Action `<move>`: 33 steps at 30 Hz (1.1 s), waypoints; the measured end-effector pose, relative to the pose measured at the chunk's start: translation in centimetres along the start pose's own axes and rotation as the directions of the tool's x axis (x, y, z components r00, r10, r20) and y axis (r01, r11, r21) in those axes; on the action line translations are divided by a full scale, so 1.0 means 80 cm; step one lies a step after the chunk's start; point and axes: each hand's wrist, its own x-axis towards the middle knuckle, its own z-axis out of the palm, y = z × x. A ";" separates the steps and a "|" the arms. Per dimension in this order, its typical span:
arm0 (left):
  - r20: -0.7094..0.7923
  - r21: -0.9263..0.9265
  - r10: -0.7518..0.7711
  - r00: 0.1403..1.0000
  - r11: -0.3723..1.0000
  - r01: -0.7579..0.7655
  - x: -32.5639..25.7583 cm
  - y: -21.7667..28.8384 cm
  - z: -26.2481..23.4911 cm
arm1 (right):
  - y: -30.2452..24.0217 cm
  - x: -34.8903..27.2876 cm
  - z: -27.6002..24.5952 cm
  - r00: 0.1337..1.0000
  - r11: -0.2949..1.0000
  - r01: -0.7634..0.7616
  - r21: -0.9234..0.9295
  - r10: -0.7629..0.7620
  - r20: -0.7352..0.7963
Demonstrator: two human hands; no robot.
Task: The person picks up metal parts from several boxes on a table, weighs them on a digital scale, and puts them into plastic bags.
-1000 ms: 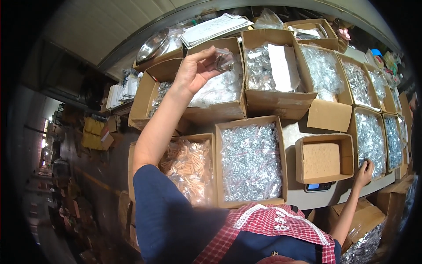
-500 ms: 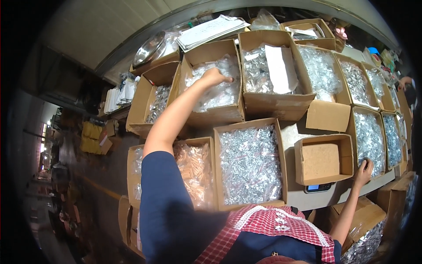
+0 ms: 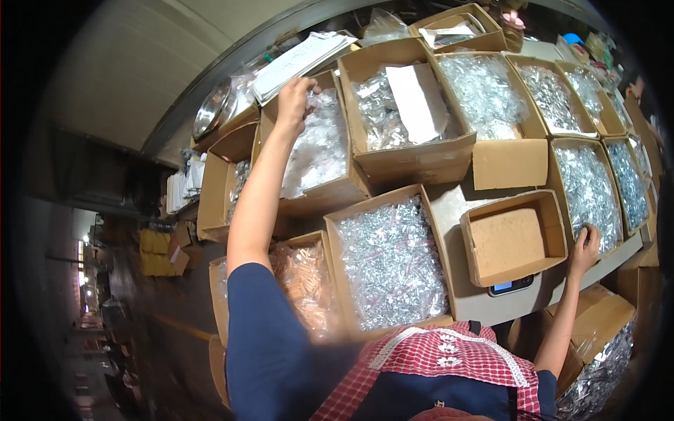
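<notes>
My left hand (image 3: 296, 105) reaches over the far left part of a cardboard box (image 3: 361, 184) filled with clear plastic bags (image 3: 319, 144). Its fingers are curled at the upper edge of the bags; whatever they pinch is hidden. On the right, my right hand (image 3: 587, 247) lies at the front edge of a box of bagged small metal parts (image 3: 588, 184), fingers bent toward the bags. What it grips, if anything, I cannot make out. An empty shallow cardboard box (image 3: 507, 242) sits left of that hand, on a scale with a lit display (image 3: 510, 285).
In front of me stand a box of small silvery metal parts (image 3: 393, 259) and a box of orange-brown pieces (image 3: 302, 277). Behind them, a box holds bags and a white sheet (image 3: 418, 105). Papers (image 3: 302, 63) and a metal bowl (image 3: 213, 111) lie at the far left.
My left hand has moved left and farther away across the bags, toward the box's far left side. My right hand stays at the same box edge. The whole view has tilted somewhat.
</notes>
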 end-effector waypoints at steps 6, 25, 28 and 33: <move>0.567 0.806 -0.139 0.812 0.298 -0.512 -0.019 0.052 0.166 | 0.011 -0.003 -0.002 0.999 0.999 -0.039 -0.018 0.038 -0.020; 0.790 -0.262 -0.195 0.581 0.749 0.609 -0.106 0.093 0.243 | -0.025 0.009 -0.016 0.996 1.000 -0.021 0.017 0.023 -0.091; 0.855 -0.302 -0.143 0.499 0.645 0.702 -0.143 0.077 0.295 | -0.034 0.013 -0.027 0.998 0.995 -0.039 0.094 0.043 -0.040; 0.942 -0.302 0.074 0.328 0.615 0.729 -0.204 0.077 0.388 | -0.016 0.025 -0.047 0.986 0.959 -0.064 0.276 0.018 0.166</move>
